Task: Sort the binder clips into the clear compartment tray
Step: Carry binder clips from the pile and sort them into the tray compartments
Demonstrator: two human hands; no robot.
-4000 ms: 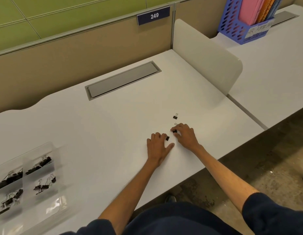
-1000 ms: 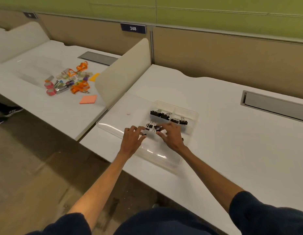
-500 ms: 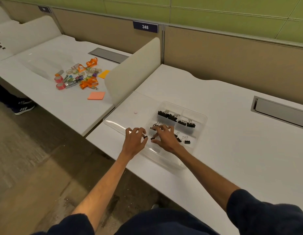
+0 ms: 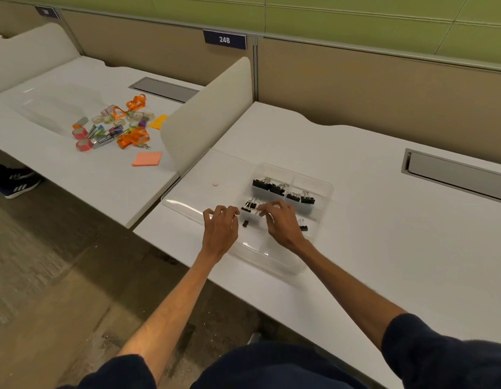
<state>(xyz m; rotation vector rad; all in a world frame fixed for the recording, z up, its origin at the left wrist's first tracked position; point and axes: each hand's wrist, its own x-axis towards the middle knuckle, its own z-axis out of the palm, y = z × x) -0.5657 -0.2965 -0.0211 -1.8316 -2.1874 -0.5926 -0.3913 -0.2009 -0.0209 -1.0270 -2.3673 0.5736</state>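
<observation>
A small black binder clip (image 4: 245, 223) lies loose in the clear compartment tray (image 4: 325, 189), between both hands. It is just beside the left hand (image 4: 220, 230), whose fingers are loosely curled and hold nothing. The right hand (image 4: 281, 221) is over the near compartments with bent fingers; whether it pinches something I cannot tell.

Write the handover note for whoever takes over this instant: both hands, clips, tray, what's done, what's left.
Left hand: fingers loosely curled over the tray's near-left part, holding nothing that shows. One small black binder clip lies in the tray just beside it.
Right hand: fingers curled over the near-left compartment; whether they pinch a clip is hidden.
Clear plastic compartment tray sits on the white desk.
Done: far-left clips, far-right clips, near-left clips and near-right clip are in compartments.
Left: no loose clips show on this desk; check the right hand.
</observation>
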